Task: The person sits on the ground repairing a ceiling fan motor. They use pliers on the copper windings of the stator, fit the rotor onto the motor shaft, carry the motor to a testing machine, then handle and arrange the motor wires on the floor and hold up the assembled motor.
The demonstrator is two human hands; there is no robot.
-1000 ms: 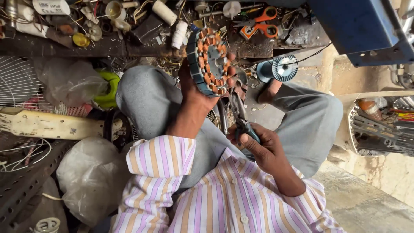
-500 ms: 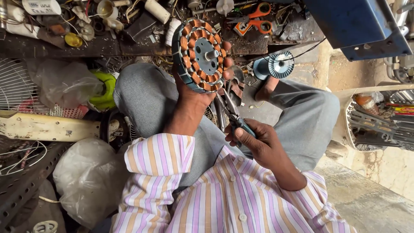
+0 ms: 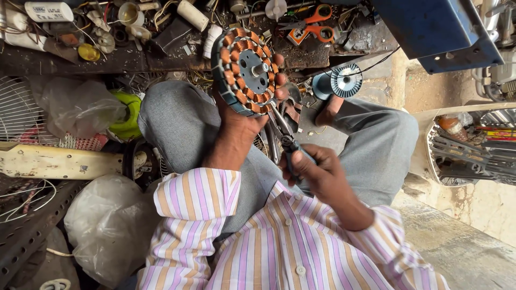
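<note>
My left hand (image 3: 239,121) grips a round fan stator (image 3: 244,72) with copper windings around a grey hub, held up above my lap with its face tilted toward me. My right hand (image 3: 317,172) is closed around the dark handles of a pair of pliers (image 3: 285,137), whose metal jaws reach up to the lower right rim of the stator. Both arms wear sleeves striped in pink, purple and tan. I sit with grey-trousered knees spread.
A spool of copper wire (image 3: 338,81) lies by my right knee. A cluttered shelf holds orange-handled scissors (image 3: 317,24), capacitors and small parts. A blue metal box (image 3: 441,32) is upper right. Fan guards (image 3: 16,107), plastic bags (image 3: 107,225) and a cream fan blade (image 3: 48,161) lie left.
My left hand has turned the stator so its face now shows more fully and shifted it slightly left. The pliers in my right hand have stayed at its lower rim.
</note>
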